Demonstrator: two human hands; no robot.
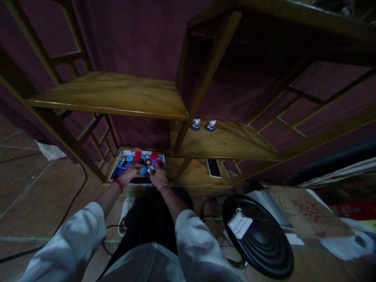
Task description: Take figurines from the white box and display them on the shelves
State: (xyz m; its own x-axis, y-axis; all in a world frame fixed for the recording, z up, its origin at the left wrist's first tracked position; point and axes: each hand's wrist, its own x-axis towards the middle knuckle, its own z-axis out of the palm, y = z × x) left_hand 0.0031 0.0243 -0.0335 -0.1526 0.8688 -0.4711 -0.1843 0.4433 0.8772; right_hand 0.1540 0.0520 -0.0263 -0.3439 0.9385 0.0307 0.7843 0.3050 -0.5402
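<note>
A shallow white box (112, 172) on the lowest shelf is full of small red, blue and purple round pieces and little figures. My left hand (131, 175) reaches over its front part, fingertips closed on a light blue round piece (143, 170). Beside it, my right hand (158, 175) is closed at the fingertips around a small figure (152, 167) with blue and white on it; its details are too small to make out. Both hands are close together, just above the other pieces.
Two small figures on dark round bases, one a figurine (210, 125), stand on the middle wooden shelf (229, 141). A phone (214, 168) lies on the lowest shelf. To my right is a black round stool (264, 239) with a white tag. A black cable (76, 196) crosses the floor.
</note>
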